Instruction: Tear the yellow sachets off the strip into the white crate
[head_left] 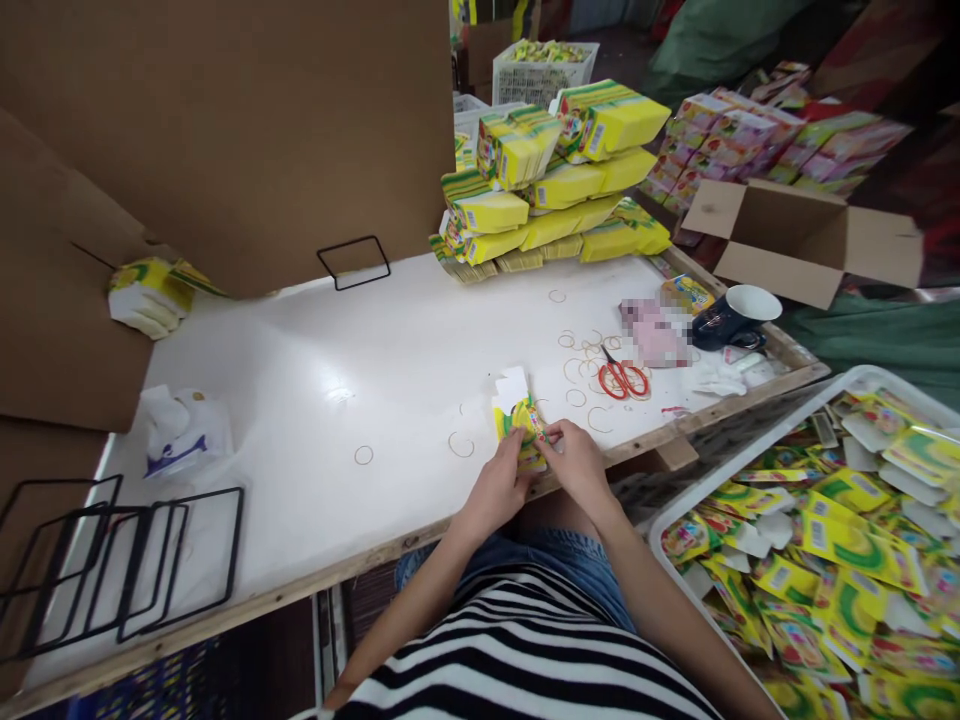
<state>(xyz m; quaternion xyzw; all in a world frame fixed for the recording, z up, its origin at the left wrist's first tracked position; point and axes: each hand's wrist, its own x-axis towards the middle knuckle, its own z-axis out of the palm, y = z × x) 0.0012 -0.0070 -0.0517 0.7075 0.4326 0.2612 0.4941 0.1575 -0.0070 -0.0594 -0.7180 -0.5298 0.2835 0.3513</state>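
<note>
A small yellow and green carton (513, 398) with white flaps standing up is at the front edge of the white table (285, 400). My left hand (501, 482) is closed on its lower left side. On its right side, the fingers of my right hand (576, 460) pinch the carton's edge, near a narrow printed strip. Both hands are close together above the wooden table edge. Loose rubber bands (461, 444) lie around, one of them just left of the carton. Red-handled scissors (622, 380) rest to the right.
Stacked yellow cartons (555, 190) stand at the back. A dark mug (735, 318) sits at the right corner, above a white bin (660, 530) of flat cartons. Black wire frames (236, 540) and a tissue pack (184, 435) are at left, beside cardboard walls (225, 140).
</note>
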